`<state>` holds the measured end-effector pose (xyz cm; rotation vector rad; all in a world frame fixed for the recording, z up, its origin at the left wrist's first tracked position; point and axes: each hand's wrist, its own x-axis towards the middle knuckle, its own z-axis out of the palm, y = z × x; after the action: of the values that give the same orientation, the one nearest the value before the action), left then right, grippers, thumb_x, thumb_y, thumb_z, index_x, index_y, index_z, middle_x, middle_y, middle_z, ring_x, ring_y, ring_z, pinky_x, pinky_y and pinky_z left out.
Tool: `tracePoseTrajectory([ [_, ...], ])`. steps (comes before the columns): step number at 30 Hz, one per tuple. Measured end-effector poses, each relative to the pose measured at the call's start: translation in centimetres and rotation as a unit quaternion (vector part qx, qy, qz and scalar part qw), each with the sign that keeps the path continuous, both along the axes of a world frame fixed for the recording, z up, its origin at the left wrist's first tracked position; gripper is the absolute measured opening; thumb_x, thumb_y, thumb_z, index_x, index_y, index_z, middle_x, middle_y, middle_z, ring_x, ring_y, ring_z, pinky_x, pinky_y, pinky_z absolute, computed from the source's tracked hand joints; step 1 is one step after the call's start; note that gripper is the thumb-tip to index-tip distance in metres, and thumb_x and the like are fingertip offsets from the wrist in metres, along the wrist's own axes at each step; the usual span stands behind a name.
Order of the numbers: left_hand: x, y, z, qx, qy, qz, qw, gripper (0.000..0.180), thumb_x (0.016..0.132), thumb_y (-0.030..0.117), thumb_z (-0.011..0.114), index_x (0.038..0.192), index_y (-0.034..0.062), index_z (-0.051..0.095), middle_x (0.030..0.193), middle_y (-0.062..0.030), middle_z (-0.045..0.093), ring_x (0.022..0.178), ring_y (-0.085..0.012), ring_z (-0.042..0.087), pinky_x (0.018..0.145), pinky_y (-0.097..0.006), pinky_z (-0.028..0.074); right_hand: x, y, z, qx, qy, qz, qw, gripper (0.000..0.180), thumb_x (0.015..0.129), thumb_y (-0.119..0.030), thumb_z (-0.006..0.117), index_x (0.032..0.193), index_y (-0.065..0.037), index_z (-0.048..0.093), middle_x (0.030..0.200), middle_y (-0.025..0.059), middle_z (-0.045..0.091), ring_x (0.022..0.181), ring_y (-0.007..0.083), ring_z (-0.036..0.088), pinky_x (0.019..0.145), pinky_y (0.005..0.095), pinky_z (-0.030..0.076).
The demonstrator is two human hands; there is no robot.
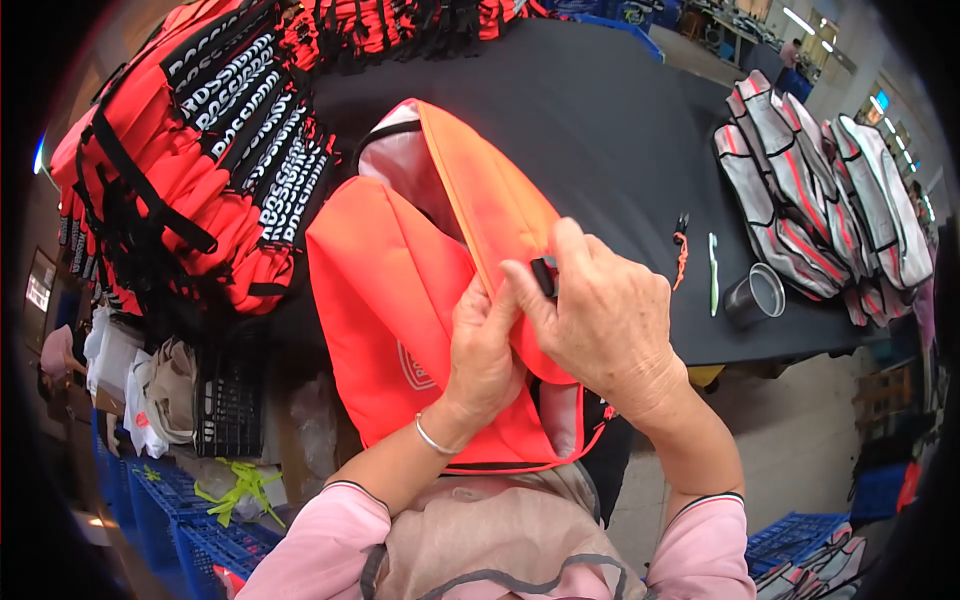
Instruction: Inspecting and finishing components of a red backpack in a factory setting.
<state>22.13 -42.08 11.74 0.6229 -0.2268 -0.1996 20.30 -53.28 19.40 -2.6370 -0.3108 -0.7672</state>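
Observation:
A bright orange-red bag (375, 290) with a pale lining lies across the table's near edge and reaches toward my body. Its mouth gapes at the far end, and a flap is raised on the right. My left hand (485, 350) grips the fabric at the middle of the bag, thumb pointing up along the flap's edge. Just to the right, my right hand (605, 315) is closed against the flap, thumb and fingers around a small black piece (544, 276). Most of that piece is covered by the fingers, so its kind cannot be made out.
Tall stacks of red-and-black bags (190, 160) stand at the left. Grey-white bags with red trim (790, 190) are piled at the right. A metal cup (755, 297), a green-and-white toothbrush (713, 275) and an orange cord with a black clip (681, 250) sit on the dark table (600, 120).

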Motion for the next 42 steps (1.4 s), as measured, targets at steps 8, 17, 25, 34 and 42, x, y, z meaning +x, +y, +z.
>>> tracePoseTrajectory([
  [8,-1.2,1.8,2.7,0.054,-0.011,-0.023,0.998,0.023,0.104,0.014,0.052,0.120,0.0004,0.063,0.113,-0.0062,0.069,0.100,-0.0119,0.067,0.088,-0.027,0.055,-0.2,-1.6,-0.5,0.169,-0.044,0.114,0.978,0.031,0.093,-0.009,0.063,0.069,-0.002,0.046,0.053,0.0126,0.043,0.042,0.0257,0.042,0.043,0.0365,0.034],
  [17,9.2,13.4,18.7,0.586,-0.428,0.313,0.612,0.030,0.101,0.025,0.059,0.115,0.0000,0.069,0.094,-0.0061,0.071,0.080,-0.0068,0.063,0.072,-0.024,0.052,-4.1,-9.3,4.5,0.393,0.140,0.181,0.891,0.039,0.097,-0.014,0.058,0.066,-0.009,0.034,0.063,-0.0088,0.035,0.059,0.0016,0.029,0.049,0.0240,0.024],
  [25,9.9,11.5,15.5,0.425,-0.232,-0.281,0.829,0.040,0.092,0.018,0.071,0.124,-0.0036,0.060,0.111,-0.0036,0.068,0.096,-0.0076,0.062,0.085,-0.025,0.052,0.0,-20.6,7.6,0.266,0.301,0.061,0.914,0.020,0.091,-0.018,0.066,0.080,-0.002,0.058,0.070,-0.0059,0.054,0.062,0.0023,0.046,0.055,0.0223,0.039],
  [34,7.4,8.2,14.6,0.446,-0.232,-0.247,0.829,0.033,0.083,0.022,0.082,0.103,-0.0002,0.069,0.093,0.0009,0.068,0.085,-0.0051,0.060,0.077,-0.026,0.051,8.3,-4.1,13.9,-0.060,0.080,0.337,0.936,0.052,0.071,-0.017,0.078,0.117,0.001,0.062,0.106,0.0131,0.068,0.101,0.0217,0.065,0.090,0.0322,0.051],
  [42,8.4,11.3,17.6,0.625,-0.379,-0.140,0.667,0.041,0.075,0.027,0.079,0.094,-0.0071,0.068,0.070,-0.0098,0.066,0.066,-0.0090,0.057,0.063,-0.031,0.048,9.4,-0.4,16.3,-0.120,0.335,0.319,0.879,0.043,0.066,-0.029,0.087,0.081,0.002,0.061,0.070,0.0067,0.064,0.068,0.0103,0.058,0.062,0.0314,0.048],
])
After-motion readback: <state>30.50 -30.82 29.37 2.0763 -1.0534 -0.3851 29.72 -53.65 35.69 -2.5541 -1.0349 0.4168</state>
